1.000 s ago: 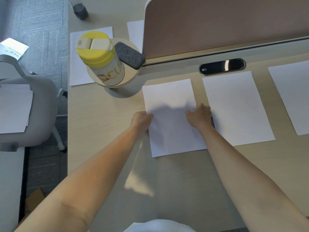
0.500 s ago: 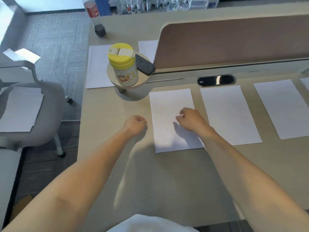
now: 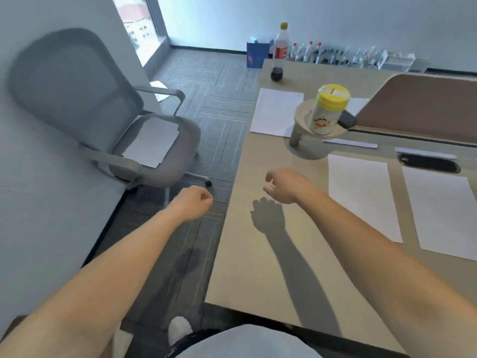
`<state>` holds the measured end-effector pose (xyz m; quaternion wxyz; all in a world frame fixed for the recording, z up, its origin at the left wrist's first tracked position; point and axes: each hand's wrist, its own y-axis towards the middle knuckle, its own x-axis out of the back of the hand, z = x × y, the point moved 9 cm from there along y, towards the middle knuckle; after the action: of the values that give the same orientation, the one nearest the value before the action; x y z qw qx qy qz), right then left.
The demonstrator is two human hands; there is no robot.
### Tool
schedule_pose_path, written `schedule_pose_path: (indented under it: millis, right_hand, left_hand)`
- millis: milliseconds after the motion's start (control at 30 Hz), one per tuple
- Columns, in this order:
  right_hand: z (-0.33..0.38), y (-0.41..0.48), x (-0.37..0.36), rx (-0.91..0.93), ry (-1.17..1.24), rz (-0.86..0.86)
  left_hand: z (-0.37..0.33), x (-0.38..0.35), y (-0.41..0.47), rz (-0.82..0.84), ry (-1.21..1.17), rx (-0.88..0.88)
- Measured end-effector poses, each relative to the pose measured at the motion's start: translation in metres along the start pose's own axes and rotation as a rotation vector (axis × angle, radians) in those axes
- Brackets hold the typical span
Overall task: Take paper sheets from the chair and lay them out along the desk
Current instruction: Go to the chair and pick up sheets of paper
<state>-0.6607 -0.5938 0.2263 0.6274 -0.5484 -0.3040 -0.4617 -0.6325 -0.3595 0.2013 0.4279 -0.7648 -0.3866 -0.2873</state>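
A stack of white paper sheets (image 3: 152, 142) lies on the seat of a grey office chair (image 3: 77, 99) left of the desk. White sheets lie flat on the light wooden desk (image 3: 258, 254): one (image 3: 361, 195) in front of me, another (image 3: 444, 215) to its right, one (image 3: 276, 111) at the far left end. My left hand (image 3: 192, 204) is a closed fist over the floor between chair and desk, holding nothing. My right hand (image 3: 282, 186) hovers over the desk's left part, fingers loosely apart, empty.
A yellow-lidded jar (image 3: 327, 109) and a dark eraser (image 3: 347, 118) sit on a small round stand (image 3: 300, 117). A cola bottle (image 3: 280, 51) stands at the desk's far corner. A brown divider panel (image 3: 423, 104) runs along the back. Several bottles line the far wall.
Both hands left the sheet in front of me and swung left toward the chair. My view turned left, bringing the whole chair and its paper stack into sight.
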Motion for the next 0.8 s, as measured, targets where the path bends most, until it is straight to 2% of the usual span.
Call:
schedule_pose_path:
  millis: [233,400,567,800]
  right_hand:
    - [0.192,0.035,-0.014,0.090,-0.100,-0.009]
    - [0.287,0.064,-0.015,0.123,-0.129,0.011]
    - [0.335,0.105,-0.001,0.146,-0.118,-0.004]
    - [0.344,0.219,-0.001,0.130,-0.100,-0.003]
  left_hand:
    - [0.181,0.098,-0.041,-0.090,0.044,0.076]
    - [0.267,0.168,-0.053,-0.174,0.036,0.109]
    - [0.311,0.207,-0.029,-0.195,0.029,0.120]
    - [0.339,0.249,0.059,-0.173,0.082,0.138]
